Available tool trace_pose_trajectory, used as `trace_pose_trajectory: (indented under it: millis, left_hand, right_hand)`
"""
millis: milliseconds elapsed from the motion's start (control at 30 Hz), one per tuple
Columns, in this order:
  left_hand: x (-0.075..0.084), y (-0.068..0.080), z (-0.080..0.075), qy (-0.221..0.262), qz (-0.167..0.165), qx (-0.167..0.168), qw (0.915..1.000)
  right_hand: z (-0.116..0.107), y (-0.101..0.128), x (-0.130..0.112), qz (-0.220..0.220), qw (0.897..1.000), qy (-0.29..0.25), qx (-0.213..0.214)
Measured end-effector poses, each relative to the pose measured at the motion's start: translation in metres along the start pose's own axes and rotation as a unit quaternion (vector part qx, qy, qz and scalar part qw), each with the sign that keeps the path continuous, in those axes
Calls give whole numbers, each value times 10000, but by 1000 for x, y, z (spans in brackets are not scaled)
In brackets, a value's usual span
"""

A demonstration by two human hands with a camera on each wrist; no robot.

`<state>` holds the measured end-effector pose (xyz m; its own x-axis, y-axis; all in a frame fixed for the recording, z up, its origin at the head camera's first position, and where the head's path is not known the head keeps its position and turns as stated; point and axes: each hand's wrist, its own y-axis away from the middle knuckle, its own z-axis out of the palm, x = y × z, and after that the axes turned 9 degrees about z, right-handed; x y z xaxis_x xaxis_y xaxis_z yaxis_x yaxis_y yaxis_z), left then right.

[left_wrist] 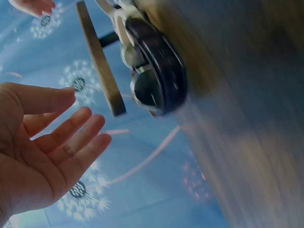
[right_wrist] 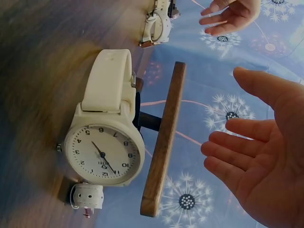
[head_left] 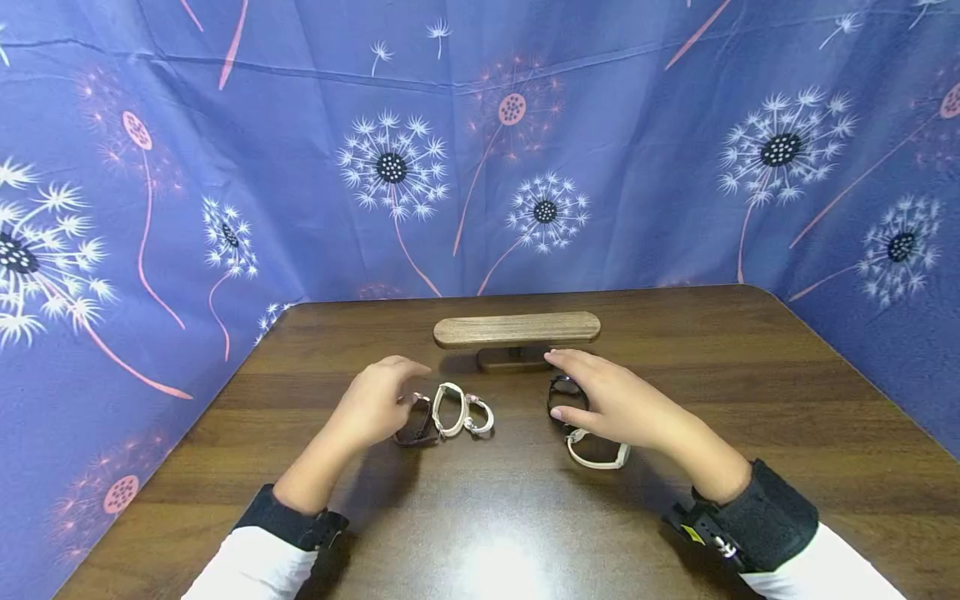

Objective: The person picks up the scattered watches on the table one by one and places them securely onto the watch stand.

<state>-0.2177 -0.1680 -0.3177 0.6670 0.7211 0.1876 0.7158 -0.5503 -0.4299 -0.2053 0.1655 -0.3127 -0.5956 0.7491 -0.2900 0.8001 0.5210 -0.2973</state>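
In the head view, my left hand (head_left: 375, 404) hovers beside a dark-strapped watch (head_left: 417, 439), holding nothing. A cream watch (head_left: 448, 431) and a smaller white watch (head_left: 482, 427) stand on edge to its right. My right hand (head_left: 615, 404) is held over a black watch (head_left: 555, 398) and a white watch (head_left: 597, 463), its fingers spread and empty. That white watch (right_wrist: 102, 154) shows a numbered dial in the right wrist view, apart from the hand. The left wrist view shows the dark watch (left_wrist: 164, 66) away from my relaxed fingers.
A wooden T-shaped display stand (head_left: 517, 330) with a dark post and base stands at the back middle of the brown wood table (head_left: 465, 517). Blue dandelion-print cloth (head_left: 637, 233) hangs behind the table and along its sides.
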Motion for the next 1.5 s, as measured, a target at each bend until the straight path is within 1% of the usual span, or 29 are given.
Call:
trace_pose_trajectory:
  millis: [167,267,400,500,533,733,833,900,1067,1233,1267,1400,1500]
  left_hand:
    - [-22,-2,-9,5,-550,-382,9978]
    - [-39,-3,-9,163,-833,-558,9948]
    - [-60,-2,-4,744,-1087,-852,9876]
    - [-70,-1,0,1165,-1228,-1143,9789]
    - [-71,-2,1,1236,-1258,-1232,9766]
    - [-72,-8,7,1407,-1259,-1644,9682]
    - [-70,-11,11,1448,-1350,-1814,9633]
    - [-68,-12,14,1398,-1408,-1868,9621]
    - [-65,-13,19,1067,-1387,-1829,9674]
    - [-61,-13,19,908,-1424,-1779,9694]
    - [-61,-13,18,900,-1459,-1755,9694]
    - [-58,-14,13,758,-1343,-1658,9740]
    - [-54,-15,7,525,-1246,-1483,9797]
  right_hand:
    - [1,-3,-1,33,10000,-75,5]
    - [2,-4,1,39,10000,-87,-16]
    - [4,-4,4,-29,10000,-81,22]
    - [6,-5,5,-50,9999,-102,54]
    - [6,-6,5,-53,9999,-102,62]
    - [5,-7,5,-13,9999,-116,91]
    - [5,-8,5,-13,9999,-118,93]
    - [5,-7,5,-19,9999,-142,81]
    - [6,-7,4,9,9998,-171,39]
    - [5,-7,3,-9,9999,-163,43]
    - [5,-7,3,-17,9999,-160,53]
    - [5,-8,3,-35,9998,-144,105]
    - [4,-8,3,-55,9998,-141,155]
